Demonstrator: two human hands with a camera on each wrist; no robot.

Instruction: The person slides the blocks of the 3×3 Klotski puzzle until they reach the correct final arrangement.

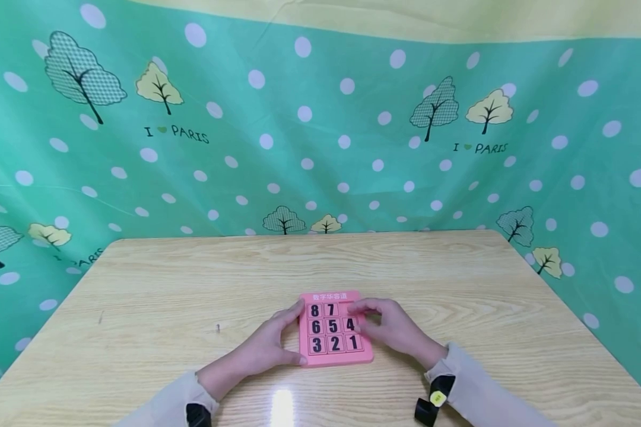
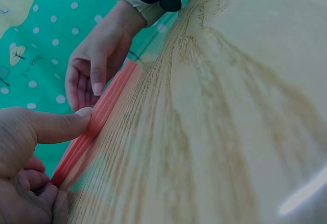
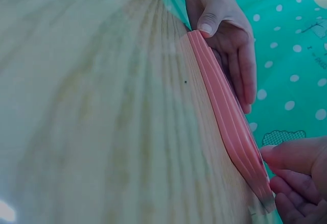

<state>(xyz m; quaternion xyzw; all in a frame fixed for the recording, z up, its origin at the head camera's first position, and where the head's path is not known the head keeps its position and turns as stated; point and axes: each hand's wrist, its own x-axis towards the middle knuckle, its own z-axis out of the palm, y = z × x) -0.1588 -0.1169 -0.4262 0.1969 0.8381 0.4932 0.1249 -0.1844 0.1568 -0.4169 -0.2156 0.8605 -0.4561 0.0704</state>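
A pink sliding number puzzle point(image 1: 338, 359) lies flat on the table in the head view. Its tiles read 8 7 in the top row, 6 5 4 in the middle and 3 2 1 at the bottom; the top-right cell shows no tile. My left hand point(image 1: 264, 350) grips the puzzle's left side, with the thumb at the near corner and a finger at the far corner. Over the right side is my right hand point(image 1: 395, 329), its thumb at the 4 tile point(image 1: 350, 324) and its index fingertip by the vacant cell. Both wrist views show the pink frame edge-on, hiding the tiles.
The pale wooden table point(image 1: 155, 296) extends around the puzzle on all sides. A green dotted cloth point(image 1: 320, 142) hangs behind it and at both sides. A small dark mark point(image 1: 218, 327) shows on the wood to the left, and light glares near the front.
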